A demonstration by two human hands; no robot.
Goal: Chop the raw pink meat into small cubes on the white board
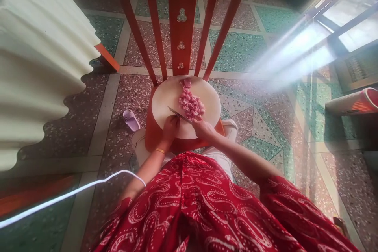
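A round pale cutting board [162, 96] lies on the seat of a reddish wooden chair [151, 141]. Small pieces of pink raw meat [191, 105] are heaped right of the board's middle, with a larger chunk [186, 82] at the far end. My right hand [203, 129] grips a knife [178, 114] at the near edge of the heap, its blade pointing left and away from me. Close under the blade, my left hand [171, 126] rests on the board with curled fingers. Whatever those fingers hold is hidden.
The slatted chair back [183, 27] rises beyond the board. A lilac slipper [131, 120] lies on the tiled floor at the left. Pale pleated cloth [38, 67] hangs at far left, and a white cable [73, 193] runs to my left arm. A whitish cylindrical object [350, 102] stands at right.
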